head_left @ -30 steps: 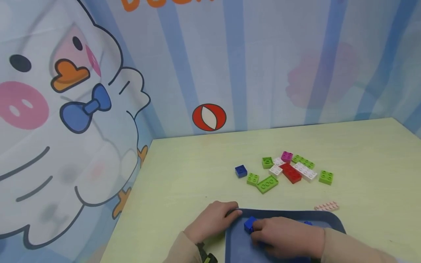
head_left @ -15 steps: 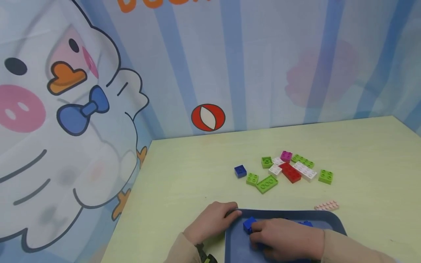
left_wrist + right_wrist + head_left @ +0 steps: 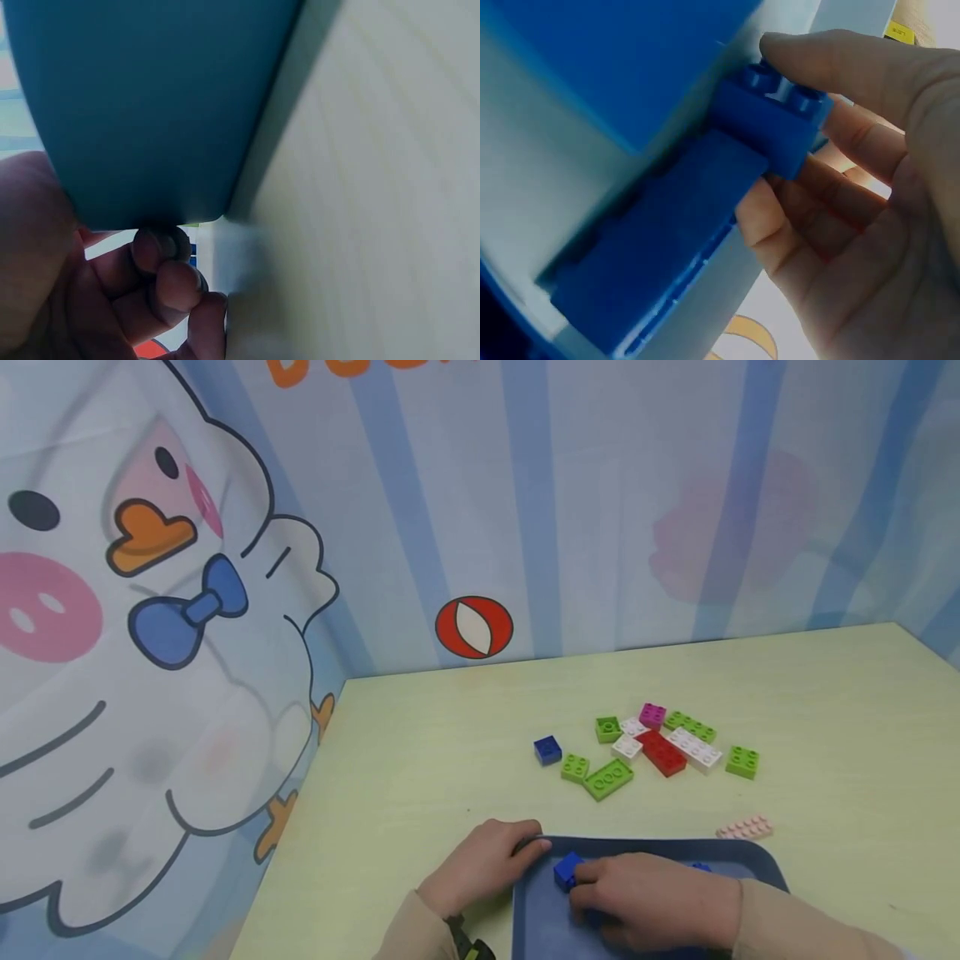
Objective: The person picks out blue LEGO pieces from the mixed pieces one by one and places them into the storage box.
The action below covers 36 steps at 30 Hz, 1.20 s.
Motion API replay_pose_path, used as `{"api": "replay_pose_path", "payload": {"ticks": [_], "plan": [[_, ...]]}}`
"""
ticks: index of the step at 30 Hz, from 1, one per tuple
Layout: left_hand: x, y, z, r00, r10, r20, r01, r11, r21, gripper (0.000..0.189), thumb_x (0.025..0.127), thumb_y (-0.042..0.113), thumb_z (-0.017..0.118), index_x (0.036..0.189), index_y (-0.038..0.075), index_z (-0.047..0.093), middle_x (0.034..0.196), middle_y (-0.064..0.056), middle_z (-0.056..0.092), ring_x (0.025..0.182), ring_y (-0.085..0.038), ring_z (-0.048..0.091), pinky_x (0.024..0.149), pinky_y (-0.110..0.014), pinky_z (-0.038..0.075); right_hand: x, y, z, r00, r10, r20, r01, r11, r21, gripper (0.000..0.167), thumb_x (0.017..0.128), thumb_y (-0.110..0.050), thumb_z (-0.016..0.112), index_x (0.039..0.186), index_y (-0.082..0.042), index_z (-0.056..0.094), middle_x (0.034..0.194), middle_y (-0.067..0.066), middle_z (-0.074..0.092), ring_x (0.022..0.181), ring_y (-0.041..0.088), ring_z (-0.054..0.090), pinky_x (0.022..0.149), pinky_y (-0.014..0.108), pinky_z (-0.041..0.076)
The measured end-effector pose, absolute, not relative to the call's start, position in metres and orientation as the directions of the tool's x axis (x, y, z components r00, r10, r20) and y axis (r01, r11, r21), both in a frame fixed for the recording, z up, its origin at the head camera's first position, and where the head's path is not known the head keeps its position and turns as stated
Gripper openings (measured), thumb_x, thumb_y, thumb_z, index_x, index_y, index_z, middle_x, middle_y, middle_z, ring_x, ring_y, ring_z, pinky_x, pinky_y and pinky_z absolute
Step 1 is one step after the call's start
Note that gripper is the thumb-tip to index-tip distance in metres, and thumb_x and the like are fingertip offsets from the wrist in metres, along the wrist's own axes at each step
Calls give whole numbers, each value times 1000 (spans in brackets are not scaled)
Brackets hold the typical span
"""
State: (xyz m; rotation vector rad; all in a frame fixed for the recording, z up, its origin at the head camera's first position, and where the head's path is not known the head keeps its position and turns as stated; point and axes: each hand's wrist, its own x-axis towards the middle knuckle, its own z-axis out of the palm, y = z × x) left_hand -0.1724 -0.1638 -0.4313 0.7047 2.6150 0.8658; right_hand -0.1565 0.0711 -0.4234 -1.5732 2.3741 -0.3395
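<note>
My left hand (image 3: 486,864) grips the far left corner of a dark blue tray (image 3: 637,843), thumb over the rim. In the left wrist view its fingers curl beneath the tray wall (image 3: 157,112). Over the tray, my right hand (image 3: 652,897) pinches a small blue building brick (image 3: 765,124) with studs. A longer blue brick (image 3: 660,240) lies against it, touched by one finger. Seen from the head, a blue brick (image 3: 567,871) shows at the right fingertips. Behind that hand peeks more blue brick (image 3: 701,867); the hand hides much of the tray floor.
Several loose bricks lie beyond the tray: a dark blue one (image 3: 547,750), a red one (image 3: 663,752), a long white one (image 3: 694,749) and green ones such as this flat green brick (image 3: 608,779). A pale pink plate (image 3: 745,827) sits behind the tray's rim. A printed curtain (image 3: 585,510) backs the table.
The head view has shifted slightly. My right hand makes only small movements at the blue bricks, and the left hand keeps its grip on the tray.
</note>
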Motion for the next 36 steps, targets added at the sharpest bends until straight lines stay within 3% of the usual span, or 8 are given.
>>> {"api": "replay_pose_path", "payload": {"ticks": [9, 17, 23, 26, 29, 32, 36], "plan": [[-174, -163, -433, -834, 539, -120, 365, 700, 614, 23, 106, 33, 54, 87, 20, 59, 66, 10, 45, 58, -5, 45, 60, -23, 37, -154, 73, -396, -389, -917, -85, -845, 393, -363, 18, 92, -29, 76, 109, -29, 70, 95, -20, 53, 79, -4, 50, 73, 20, 48], [-173, -164, -431, -834, 542, -103, 377, 695, 613, 24, 106, 32, 54, 86, 20, 58, 65, 11, 45, 58, -4, 45, 60, -23, 38, -167, 71, -376, -405, -914, 37, -849, 360, -387, 16, 94, -26, 74, 108, -24, 69, 100, -14, 58, 86, -2, 54, 77, 22, 50], [-174, -167, -433, -830, 550, -88, 391, 688, 611, 22, 106, 31, 54, 90, 18, 60, 65, 11, 44, 56, -4, 43, 58, -23, 37, -184, 56, -369, -465, -874, 141, -841, 386, -380, 15, 97, -22, 70, 112, -20, 68, 111, -7, 59, 95, 8, 59, 83, 27, 52], [-174, -168, -434, -827, 558, -69, 417, 691, 590, 19, 106, 31, 54, 99, 17, 66, 65, 11, 44, 59, -4, 45, 61, -24, 38, -194, 45, -368, -496, -849, 184, -837, 411, -360, 16, 96, -21, 70, 111, -18, 68, 114, -2, 59, 97, 13, 60, 83, 28, 52], [-174, -168, -436, -823, 566, -54, 436, 689, 580, 19, 106, 30, 55, 95, 18, 65, 65, 12, 45, 60, -4, 45, 63, -24, 39, -204, 36, -368, -537, -818, 206, -824, 456, -335, 18, 95, -20, 72, 112, -17, 68, 117, 2, 59, 101, 17, 61, 84, 30, 53], [-175, -166, -438, -824, 564, -53, 429, 682, 592, 21, 105, 30, 55, 87, 20, 59, 65, 12, 45, 59, -4, 45, 62, -23, 39, -215, 29, -367, -592, -781, 199, -792, 519, -321, 21, 94, -19, 73, 114, -16, 68, 121, 6, 59, 106, 21, 61, 87, 33, 54], [-175, -164, -437, -823, 565, -60, 424, 681, 597, 21, 106, 30, 55, 87, 20, 58, 65, 12, 45, 59, -3, 45, 62, -23, 39, -234, 23, -369, -680, -719, 148, -718, 610, -335, 26, 95, -20, 71, 120, -14, 67, 126, 10, 58, 109, 25, 61, 89, 37, 53]]}}
